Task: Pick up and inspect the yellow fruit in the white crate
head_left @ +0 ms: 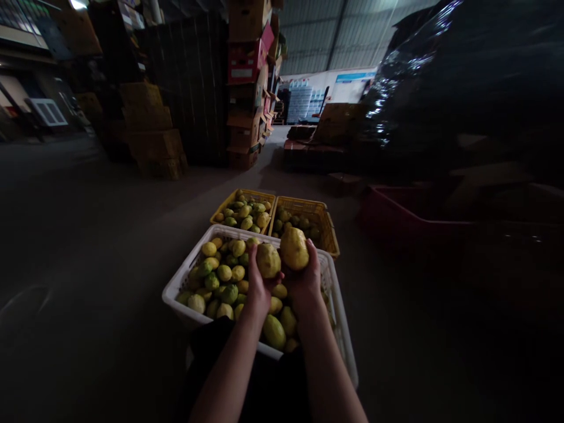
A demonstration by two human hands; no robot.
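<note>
Cupping one fruit apiece, both hands are up over the near crate, forearms bare, dark clothing below. L: the left hand (pixel 259 288) is curled round a knobbly yellow-green fruit (pixel 268 261), thumb up its outer side. R: the right hand (pixel 307 283) has the bigger, yellower fruit (pixel 294 249), just beside it and a touch higher. Long axis on both approx. upright, the bigger one leaning slightly; can't tell stem end from tip.

Under them, the white crate (pixel 344 323), well filled w/ loose fruit (pixel 224 272), green thru yellow, long axes every which way. Butting up behind, two yellow crates side by side: the left yellow crate (pixel 256 193) piled w/ fruit, the right yellow crate (pixel 328 232) lower-filled and in shadow. Off R on the floor, a red bin (pixel 392 218), blurred.

Further back, L: stacked cartons (pixel 154 132). Centre: a tall box stack (pixel 244 123), incl. a red box (pixel 243 59) w/ a pale label (pixel 242 73), print too small to read. R: a pile in glossy dark wrap (pixel 440 88). Far end: bluish stacks (pixel 300 100), a blue banner (pixel 355 77), lettering illegible, then the corrugated wall (pixel 365 35).
</note>
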